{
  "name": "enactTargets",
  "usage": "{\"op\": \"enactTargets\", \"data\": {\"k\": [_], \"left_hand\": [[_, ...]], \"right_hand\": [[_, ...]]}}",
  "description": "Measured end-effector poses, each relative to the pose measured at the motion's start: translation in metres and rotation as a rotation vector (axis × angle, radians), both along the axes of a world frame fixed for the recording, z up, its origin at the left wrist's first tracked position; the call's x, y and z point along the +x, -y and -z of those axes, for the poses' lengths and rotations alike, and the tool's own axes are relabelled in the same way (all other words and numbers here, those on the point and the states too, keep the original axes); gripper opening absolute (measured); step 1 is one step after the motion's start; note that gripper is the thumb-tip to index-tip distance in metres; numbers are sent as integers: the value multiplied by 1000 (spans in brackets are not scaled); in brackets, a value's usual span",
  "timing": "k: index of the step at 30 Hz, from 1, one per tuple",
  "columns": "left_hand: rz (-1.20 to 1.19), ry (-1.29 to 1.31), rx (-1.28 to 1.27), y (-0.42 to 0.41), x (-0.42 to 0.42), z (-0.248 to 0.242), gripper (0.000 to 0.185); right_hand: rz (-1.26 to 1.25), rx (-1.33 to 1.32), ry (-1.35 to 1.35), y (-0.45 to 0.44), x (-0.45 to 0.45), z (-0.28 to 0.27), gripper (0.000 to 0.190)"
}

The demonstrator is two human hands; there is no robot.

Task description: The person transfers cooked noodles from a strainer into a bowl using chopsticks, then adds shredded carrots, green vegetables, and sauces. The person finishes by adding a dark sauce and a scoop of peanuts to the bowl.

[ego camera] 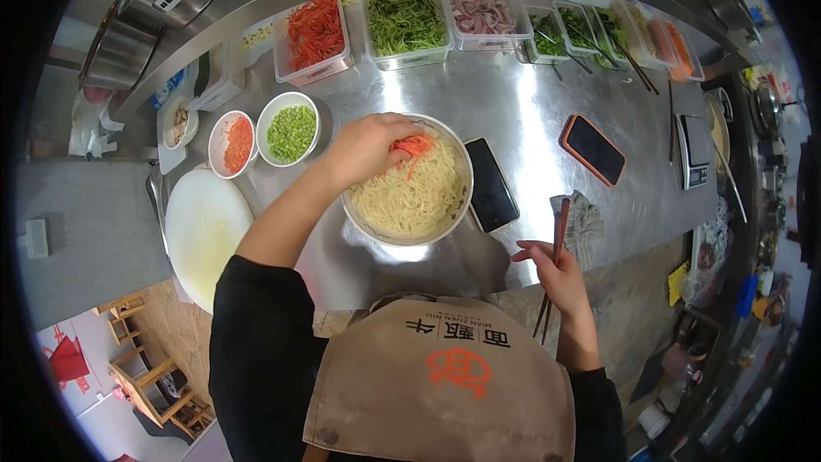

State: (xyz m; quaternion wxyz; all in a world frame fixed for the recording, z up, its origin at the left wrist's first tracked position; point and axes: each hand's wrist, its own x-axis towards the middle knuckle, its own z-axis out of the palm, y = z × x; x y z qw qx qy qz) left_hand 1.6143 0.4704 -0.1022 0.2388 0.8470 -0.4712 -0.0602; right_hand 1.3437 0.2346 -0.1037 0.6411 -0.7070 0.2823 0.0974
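Observation:
Over the upper left of a white bowl (467,187) of pale noodles (410,199), my left hand (375,144) has its fingers closed around shredded carrot (412,146), some strands lying on the noodles. To the right, my right hand (559,276) holds a pair of brown chopsticks (562,228), tips pointing down past the counter's front edge; its index finger is stretched out to the left. A phone (492,185) lies against the bowl's right side. A grey cloth (582,218) rests just beyond the right hand.
Tubs of shredded carrot (315,32), cucumber (405,22), sliced onion (484,9) and greens (545,35) line the steel counter's back. At left are small bowls of chopped green vegetable (292,135) and red bits (238,144), and a white cutting board (208,231). An orange-edged phone (593,149) and scale (694,151) lie right.

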Motion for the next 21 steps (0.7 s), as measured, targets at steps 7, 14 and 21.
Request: {"op": "enactTargets", "data": {"k": [7,14,21], "left_hand": [[-76,239,-42,-20,-10,25,26],[-165,131,-50,-55,-56,22,21],[-103,325,-170,-39,-48,16,24]], "right_hand": [[14,33,-5,8,-14,2,28],[34,26,19,11,-15,1,28],[11,7,77,11,0,-9,28]]}}
